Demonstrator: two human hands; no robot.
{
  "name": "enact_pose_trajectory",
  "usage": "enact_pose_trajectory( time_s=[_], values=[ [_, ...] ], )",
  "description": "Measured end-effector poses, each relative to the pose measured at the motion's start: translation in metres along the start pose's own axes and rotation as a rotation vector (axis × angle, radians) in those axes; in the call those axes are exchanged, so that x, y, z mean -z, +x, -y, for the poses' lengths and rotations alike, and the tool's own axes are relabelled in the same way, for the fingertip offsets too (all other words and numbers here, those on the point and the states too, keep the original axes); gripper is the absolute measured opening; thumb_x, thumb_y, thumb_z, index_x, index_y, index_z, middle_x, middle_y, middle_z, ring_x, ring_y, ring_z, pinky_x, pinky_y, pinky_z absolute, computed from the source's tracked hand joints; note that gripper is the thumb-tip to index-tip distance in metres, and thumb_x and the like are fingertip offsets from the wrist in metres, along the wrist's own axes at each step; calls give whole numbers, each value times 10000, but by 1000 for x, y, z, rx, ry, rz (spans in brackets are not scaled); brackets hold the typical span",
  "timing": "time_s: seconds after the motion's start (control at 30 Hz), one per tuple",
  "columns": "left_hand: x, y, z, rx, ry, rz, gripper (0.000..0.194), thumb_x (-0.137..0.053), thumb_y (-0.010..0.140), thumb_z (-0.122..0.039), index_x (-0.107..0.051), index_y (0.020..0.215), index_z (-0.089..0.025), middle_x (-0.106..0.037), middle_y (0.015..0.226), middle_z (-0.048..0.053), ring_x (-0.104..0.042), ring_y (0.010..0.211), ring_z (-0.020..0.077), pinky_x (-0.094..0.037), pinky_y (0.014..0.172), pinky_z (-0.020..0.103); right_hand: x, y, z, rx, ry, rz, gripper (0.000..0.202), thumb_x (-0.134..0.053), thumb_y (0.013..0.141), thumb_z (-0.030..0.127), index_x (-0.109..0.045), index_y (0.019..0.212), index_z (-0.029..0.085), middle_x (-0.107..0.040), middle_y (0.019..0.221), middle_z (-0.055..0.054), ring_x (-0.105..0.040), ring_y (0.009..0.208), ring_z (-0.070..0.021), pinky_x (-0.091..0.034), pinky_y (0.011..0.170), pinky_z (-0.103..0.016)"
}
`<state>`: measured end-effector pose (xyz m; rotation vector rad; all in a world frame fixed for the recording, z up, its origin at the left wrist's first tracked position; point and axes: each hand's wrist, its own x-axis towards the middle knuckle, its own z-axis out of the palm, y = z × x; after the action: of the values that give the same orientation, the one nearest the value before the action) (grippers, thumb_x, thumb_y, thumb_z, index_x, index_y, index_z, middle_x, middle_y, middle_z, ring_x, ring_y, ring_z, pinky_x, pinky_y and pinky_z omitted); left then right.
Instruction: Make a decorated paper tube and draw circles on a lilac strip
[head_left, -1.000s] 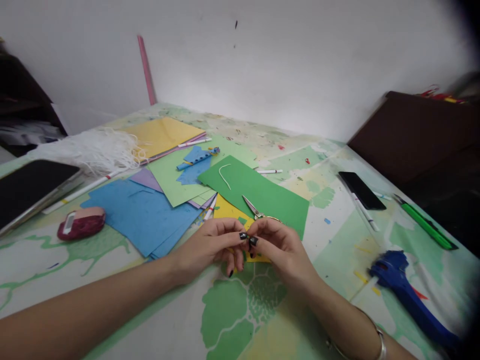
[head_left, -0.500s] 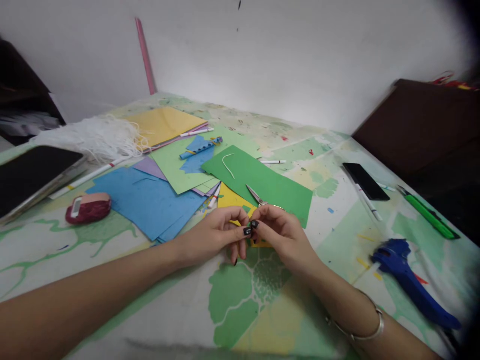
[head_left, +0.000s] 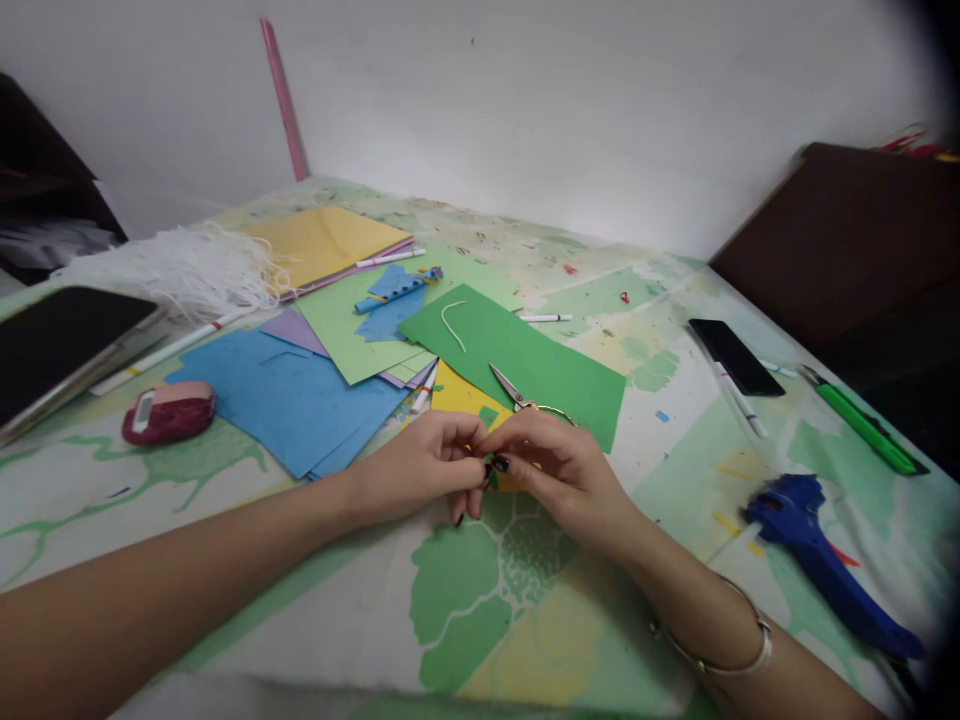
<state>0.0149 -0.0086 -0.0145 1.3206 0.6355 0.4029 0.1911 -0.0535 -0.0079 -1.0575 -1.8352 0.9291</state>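
My left hand [head_left: 431,462] and my right hand [head_left: 566,475] meet at their fingertips above the near end of a yellow sheet [head_left: 451,392]. Both are closed in a pinch on a small green piece [head_left: 491,457], mostly covered by the fingers; its exact kind cannot be made out. Just beyond my right hand lie scissors [head_left: 510,387], their blades on a green sheet [head_left: 559,362] and their handles partly behind the hand. A curved white string [head_left: 448,325] rests on that green sheet.
Blue sheets [head_left: 292,400] and a white string bundle [head_left: 180,275] lie left, near a maroon object [head_left: 169,412]. A decorated blue paper roll [head_left: 397,292] sits farther back. At right are a black phone [head_left: 735,357], a green cutter [head_left: 866,428] and a blue glue gun [head_left: 825,570].
Both hands have shifted slightly left, still joined at the fingertips. My right fingers now reach farther over the left ones. The things on the table lie as before, with the view slightly moved.
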Motion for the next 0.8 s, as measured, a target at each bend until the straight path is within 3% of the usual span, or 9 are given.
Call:
enact_pose_trajectory(
  time_s=[0.17,0.27,0.53,0.8],
  values=[
    [4,1,2,47,-138,114,38,-503,664,-124,-517,696,-139,-616,515,13,-531,391,78,-409,368,141,0,-1,2,69,-138,31,124,-539,848,134,-639,876,203,-633,814,-30,-571,772,-151,-442,715,-298],
    [5,2,3,49,-221,130,51,-553,696,-165,-520,719,-135,-613,530,22,-551,428,87,-412,380,139,-5,-3,3,20,-142,-43,128,-536,832,118,-626,878,197,-639,795,-19,-580,721,-131,-453,667,-269],
    [-2,2,0,-68,-68,-67,177,-608,808,-283,-480,800,-160,-606,545,-4,-555,438,93,-433,411,164,-16,-3,-1,-254,211,-280,29,-618,776,206,-630,781,181,-642,707,-12,-597,630,-124,-499,599,-253],
    [-4,-1,-4,-136,36,-132,147,-575,836,-267,-477,834,-158,-610,566,-7,-560,451,91,-445,425,170,-18,-3,1,-325,242,-310,95,-656,741,246,-614,708,168,-612,626,-3,-564,555,-109,-476,536,-240]
  ],
)
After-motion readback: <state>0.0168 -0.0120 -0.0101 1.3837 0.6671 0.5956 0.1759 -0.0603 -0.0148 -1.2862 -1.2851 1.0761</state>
